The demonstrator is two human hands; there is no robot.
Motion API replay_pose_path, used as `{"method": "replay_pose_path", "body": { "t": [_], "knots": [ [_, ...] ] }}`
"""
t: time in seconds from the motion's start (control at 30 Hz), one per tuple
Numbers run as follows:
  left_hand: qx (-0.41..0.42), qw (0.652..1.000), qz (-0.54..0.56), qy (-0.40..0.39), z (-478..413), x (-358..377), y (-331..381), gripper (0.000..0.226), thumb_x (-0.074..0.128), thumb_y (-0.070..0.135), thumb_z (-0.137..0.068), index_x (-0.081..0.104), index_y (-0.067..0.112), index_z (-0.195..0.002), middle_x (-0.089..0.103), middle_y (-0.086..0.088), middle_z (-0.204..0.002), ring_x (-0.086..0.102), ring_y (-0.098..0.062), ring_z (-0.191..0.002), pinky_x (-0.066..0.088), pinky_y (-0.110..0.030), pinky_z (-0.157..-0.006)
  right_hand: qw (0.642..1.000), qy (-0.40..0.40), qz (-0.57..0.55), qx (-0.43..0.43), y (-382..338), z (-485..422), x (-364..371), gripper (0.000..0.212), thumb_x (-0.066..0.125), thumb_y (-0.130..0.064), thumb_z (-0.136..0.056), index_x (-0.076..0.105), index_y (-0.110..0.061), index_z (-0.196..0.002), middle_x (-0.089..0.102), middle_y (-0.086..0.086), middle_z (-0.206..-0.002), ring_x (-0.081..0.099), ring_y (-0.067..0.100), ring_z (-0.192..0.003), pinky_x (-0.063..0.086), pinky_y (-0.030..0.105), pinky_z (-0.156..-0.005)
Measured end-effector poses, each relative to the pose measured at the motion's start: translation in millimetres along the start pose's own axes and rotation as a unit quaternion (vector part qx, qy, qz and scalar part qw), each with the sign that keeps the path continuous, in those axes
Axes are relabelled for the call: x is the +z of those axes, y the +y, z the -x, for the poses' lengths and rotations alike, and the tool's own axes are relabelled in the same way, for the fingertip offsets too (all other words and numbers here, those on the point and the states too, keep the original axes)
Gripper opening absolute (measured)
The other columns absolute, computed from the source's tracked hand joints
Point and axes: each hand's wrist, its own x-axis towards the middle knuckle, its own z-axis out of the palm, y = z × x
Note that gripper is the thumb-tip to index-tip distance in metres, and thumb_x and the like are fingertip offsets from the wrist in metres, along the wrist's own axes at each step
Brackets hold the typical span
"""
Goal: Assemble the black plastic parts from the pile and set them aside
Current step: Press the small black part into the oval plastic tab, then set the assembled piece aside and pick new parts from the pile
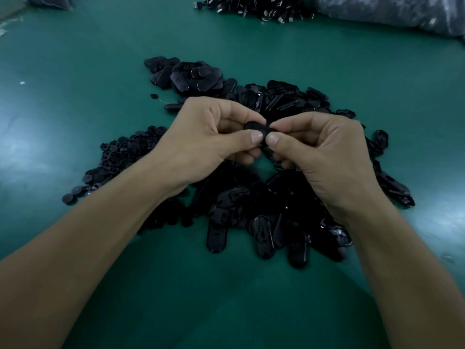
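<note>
Both hands [201,137] — black part [255,127]

Person, head-camera view: two bare forearms, no sleeves visible up to the frame edge. Left hand [211,137] and right hand [324,152] ungloved; no rings, watch or wristbands. Thumbnails short, trimmed, unpainted.

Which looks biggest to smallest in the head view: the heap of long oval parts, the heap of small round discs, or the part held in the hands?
1. Heap of long oval parts
2. Heap of small round discs
3. Held part, pinched by the left hand and right hand, partly hidden
</note>
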Motion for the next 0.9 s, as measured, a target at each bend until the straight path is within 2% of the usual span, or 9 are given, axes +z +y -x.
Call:
{"method": "replay_pose_path", "body": {
  "t": [0.37,0.63,0.8,0.9],
  "knots": [
    [0.028,0.999,-0.032,0.006,1.0,3.2,-3.8,0.014,0.072,0.004,-0.089,0.071,0.016,-0.095,0.077,-0.001,-0.077,0.075,-0.016,-0.070,0.059,-0.022,-0.065,0.998,0.025,0.061,-0.015,1.4,-1.3,-0.5,0.012,0.083,-0.016,-0.080,0.074,-0.024,-0.080,0.073,-0.007,-0.067,0.067,0.005,-0.059,0.051,0.016,-0.055],
    [0.032,0.998,-0.047,0.017,1.1,3.9,-4.3,0.011,0.072,0.003,-0.089,0.072,0.014,-0.091,0.076,-0.004,-0.075,0.075,-0.017,-0.067,0.059,-0.023,-0.063,0.996,0.038,0.075,-0.018,2.2,-0.8,1.6,0.015,0.082,-0.015,-0.079,0.074,-0.027,-0.076,0.073,-0.008,-0.067,0.068,0.005,-0.059,0.050,0.018,-0.056],
    [0.039,0.997,-0.056,0.019,0.4,2.6,-3.6,0.009,0.072,0.003,-0.089,0.071,0.012,-0.088,0.076,-0.008,-0.075,0.074,-0.018,-0.065,0.060,-0.024,-0.062,0.996,0.025,0.082,-0.030,0.3,0.9,1.4,0.016,0.081,-0.014,-0.081,0.076,-0.029,-0.082,0.075,-0.008,-0.073,0.071,0.009,-0.068,0.056,0.025,-0.064],
    [0.047,0.995,-0.082,0.031,-0.4,2.6,-3.0,0.008,0.074,0.005,-0.088,0.072,0.013,-0.088,0.076,-0.006,-0.073,0.074,-0.016,-0.064,0.059,-0.023,-0.061,0.995,0.024,0.086,-0.038,0.2,1.1,1.2,0.018,0.079,-0.013,-0.084,0.075,-0.031,-0.086,0.075,-0.010,-0.075,0.072,0.007,-0.070,0.056,0.023,-0.066]
  ]
}}
